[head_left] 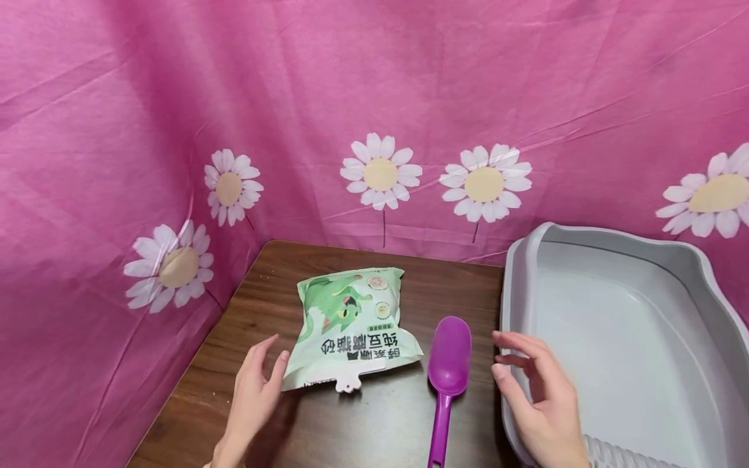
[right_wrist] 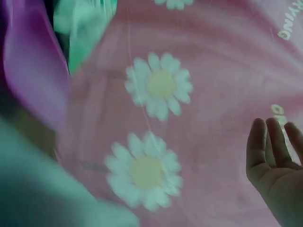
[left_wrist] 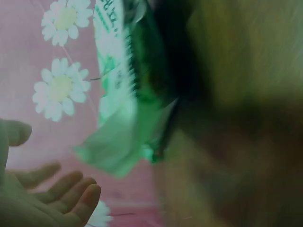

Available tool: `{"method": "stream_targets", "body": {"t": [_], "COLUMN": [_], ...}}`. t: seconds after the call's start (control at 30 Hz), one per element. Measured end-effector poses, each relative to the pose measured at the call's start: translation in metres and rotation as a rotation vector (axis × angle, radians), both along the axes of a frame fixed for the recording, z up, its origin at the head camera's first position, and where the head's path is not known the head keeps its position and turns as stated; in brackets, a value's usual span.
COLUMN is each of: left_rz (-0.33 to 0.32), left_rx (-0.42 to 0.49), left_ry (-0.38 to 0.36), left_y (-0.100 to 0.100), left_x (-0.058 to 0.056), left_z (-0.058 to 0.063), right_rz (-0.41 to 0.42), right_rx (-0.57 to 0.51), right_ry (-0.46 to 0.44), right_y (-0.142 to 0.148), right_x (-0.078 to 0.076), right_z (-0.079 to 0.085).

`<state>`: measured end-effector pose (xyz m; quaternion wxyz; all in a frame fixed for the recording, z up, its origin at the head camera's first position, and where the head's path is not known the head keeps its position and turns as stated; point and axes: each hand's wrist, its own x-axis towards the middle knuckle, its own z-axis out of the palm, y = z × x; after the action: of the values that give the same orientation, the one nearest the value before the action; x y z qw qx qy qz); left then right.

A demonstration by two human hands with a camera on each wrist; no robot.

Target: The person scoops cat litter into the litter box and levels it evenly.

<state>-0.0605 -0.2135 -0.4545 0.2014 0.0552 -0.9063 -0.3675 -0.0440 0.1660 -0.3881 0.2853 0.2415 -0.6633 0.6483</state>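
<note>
A green and white bag of cat litter lies on the brown table, its near edge held by a white clip. Just left of the bag is my left hand, fingers loosely extended and holding nothing; the left wrist view shows the bag apart from that hand. A purple scoop lies to the right of the bag, handle toward me. My right hand, relaxed and holding nothing, hovers between the scoop and the grey litter box, over the box's left rim.
The large grey litter box takes up the right side of the table. A pink cloth with white daisies hangs behind and to the left. Part of a ridged grey piece shows at the box's near side.
</note>
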Motion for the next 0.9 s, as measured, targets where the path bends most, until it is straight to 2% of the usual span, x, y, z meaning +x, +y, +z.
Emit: {"method": "stream_targets", "body": {"t": [0.07, 0.13, 0.27, 0.33, 0.43, 0.53, 0.63, 0.77, 0.9], "left_rz": [0.061, 0.101, 0.125, 0.116, 0.108, 0.115, 0.111, 0.080, 0.069], "left_rx": [0.083, 0.177, 0.363, 0.480, 0.711, 0.906, 1.060, 1.183, 1.193], "left_ry": [-0.091, -0.175, -0.297, -0.329, -0.346, -0.335, -0.335, -0.394, -0.451], "left_y": [0.002, 0.004, 0.008, 0.010, 0.017, 0.024, 0.027, 0.029, 0.031], "left_x": [0.004, 0.007, 0.009, 0.011, 0.013, 0.017, 0.018, 0.018, 0.018], "left_z": [-0.008, -0.015, -0.027, -0.034, -0.044, -0.052, -0.057, -0.061, -0.065], "right_rz": [0.056, 0.063, 0.111, 0.143, 0.183, 0.220, 0.242, 0.260, 0.303], "right_rx": [-0.107, -0.162, -0.254, -0.305, -0.359, -0.383, -0.404, -0.410, -0.369], "right_ry": [-0.124, -0.244, -0.450, -0.572, -0.740, -0.862, -0.981, -1.089, -1.143], "right_y": [-0.007, -0.014, -0.028, -0.035, -0.046, -0.057, -0.070, -0.091, -0.113], "right_x": [0.002, 0.003, 0.002, 0.001, -0.001, -0.003, -0.004, -0.007, -0.008], "right_z": [-0.012, -0.022, -0.041, -0.048, -0.057, -0.066, -0.073, -0.086, -0.100]}}
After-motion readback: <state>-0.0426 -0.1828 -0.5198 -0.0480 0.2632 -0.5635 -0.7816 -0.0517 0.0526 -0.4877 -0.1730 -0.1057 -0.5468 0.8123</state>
